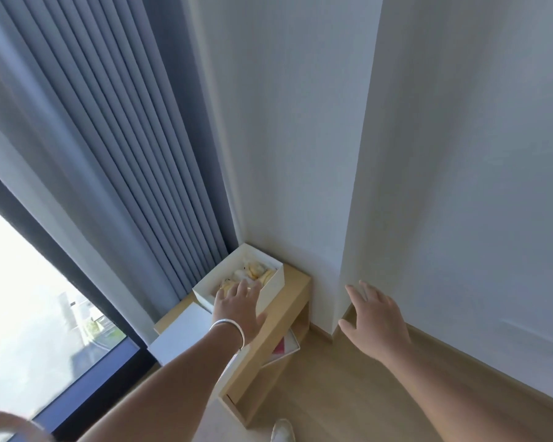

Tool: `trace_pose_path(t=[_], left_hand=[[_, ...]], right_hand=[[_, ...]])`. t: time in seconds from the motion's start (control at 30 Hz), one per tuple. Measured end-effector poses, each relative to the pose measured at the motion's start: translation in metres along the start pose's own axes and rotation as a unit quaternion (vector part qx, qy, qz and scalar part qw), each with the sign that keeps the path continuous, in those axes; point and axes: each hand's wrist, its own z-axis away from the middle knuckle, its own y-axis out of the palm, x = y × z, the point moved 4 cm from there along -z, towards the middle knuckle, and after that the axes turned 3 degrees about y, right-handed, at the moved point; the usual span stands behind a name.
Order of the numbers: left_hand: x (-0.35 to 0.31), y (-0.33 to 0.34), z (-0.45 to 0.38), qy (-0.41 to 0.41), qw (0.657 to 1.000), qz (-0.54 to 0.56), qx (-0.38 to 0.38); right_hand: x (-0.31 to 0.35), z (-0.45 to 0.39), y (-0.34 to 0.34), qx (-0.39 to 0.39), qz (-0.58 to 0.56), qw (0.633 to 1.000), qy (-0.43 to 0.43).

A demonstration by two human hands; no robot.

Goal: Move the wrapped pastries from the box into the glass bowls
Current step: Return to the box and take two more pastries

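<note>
A: Where is the left hand (238, 309)?
B: Over the near end of the white box (270, 290), fingers spread and fairly straight, holding nothing. A silver bangle (230, 330) sits on that wrist. Whether the fingertips touch anything inside, I cannot tell.
A: And the right hand (375, 315)?
B: Wide too, fingers splayed, empty, out in the air near the wall corner (342, 298), well apart from the box.
A: The wrapped pastries (256, 271)?
B: In the box, pale yellow and white bundles piled together; some show just beyond the left fingers.
A: What carries the box?
B: A light wooden bench (292, 291) pushed into the corner, the box at its far end beside the grey curtain (134, 138). A white lid (182, 333) lies on the bench's near end. Under the top, a shelf holds a white card with pink (284, 346).
A: Around it?
B: Pale wooden floor (332, 387), and a window (29, 298) at left.
</note>
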Motion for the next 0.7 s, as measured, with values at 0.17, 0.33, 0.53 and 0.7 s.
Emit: trace_pose_path(t=[0.17, 0.33, 0.53, 0.7], left_hand=[[0.005, 0.021, -0.051, -0.013, 1.0, 0.017, 0.018], [0.034, 0.048, -0.112, -0.045, 0.998, 0.04, 0.034], [0.101, 0.09, -0.158, -0.121, 0.986, 0.079, 0.084], [0.154, 0.116, -0.165, -0.183, 0.971, 0.094, 0.119]], right_hand=[[0.0, -0.06, 0.013, 0.03, 0.016, 0.999, -0.008], [0.026, -0.146, 0.025, 0.062, 0.028, 0.996, -0.056], [0.073, -0.25, 0.045, 0.102, 0.063, 0.984, -0.132], [0.118, -0.31, 0.065, 0.119, 0.077, 0.973, -0.181]])
